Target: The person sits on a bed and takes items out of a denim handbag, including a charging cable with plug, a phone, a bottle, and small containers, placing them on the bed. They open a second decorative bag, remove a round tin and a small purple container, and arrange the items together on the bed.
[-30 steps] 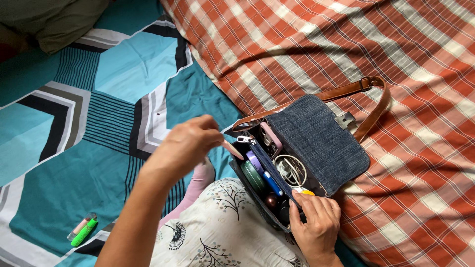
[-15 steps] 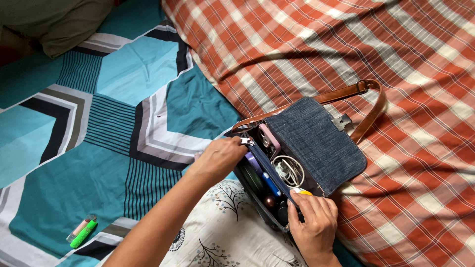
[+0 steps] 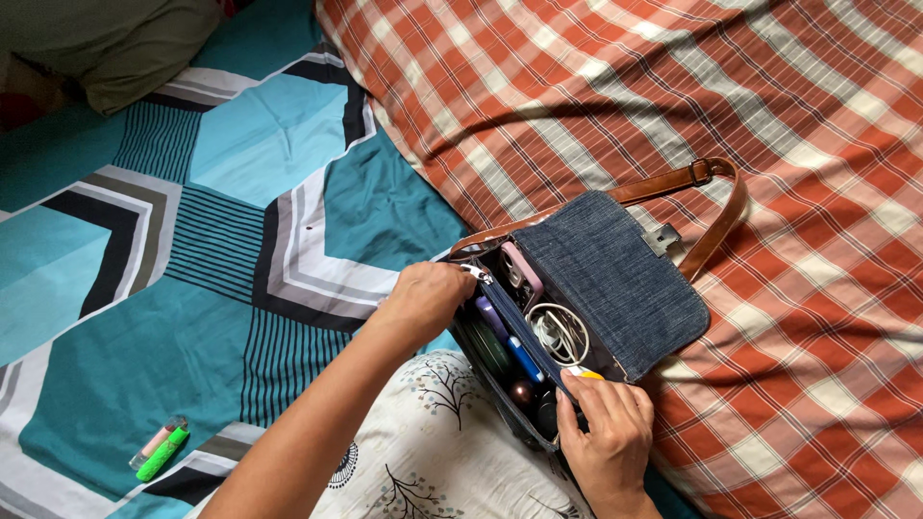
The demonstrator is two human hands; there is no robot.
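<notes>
Denim is covering the flap of the small shoulder bag [image 3: 615, 279], which is lying open on the bed, half on the red checked blanket [image 3: 769, 115] and half against the person's patterned lap, its brown leather strap [image 3: 716, 202] looping off to the far side. The left hand [image 3: 423, 300] is reaching into the near end of the open mouth, fingers curled down among the contents; whether that grip is closing on anything is hard to say, since the fingertips are hidden behind the bag's edge. The right hand [image 3: 608, 432] is steadying the bag at its lower corner, its grip closed around the rim, with a small yellow item [image 3: 588, 373] just beside the fingertips. Inside, a coiled white cable [image 3: 558, 332], a blue pen [image 3: 524, 360] and a pink flat case [image 3: 524, 271] are standing packed close together. Judging from this, the step in hand is sorting through the packed compartment. Any next move is calling for a careful pinch between tightly packed items while the other hand is keeping the mouth spread. Well apart, a green highlighter [image 3: 162, 452] is lying on the teal patterned sheet [image 3: 240, 144]
</notes>
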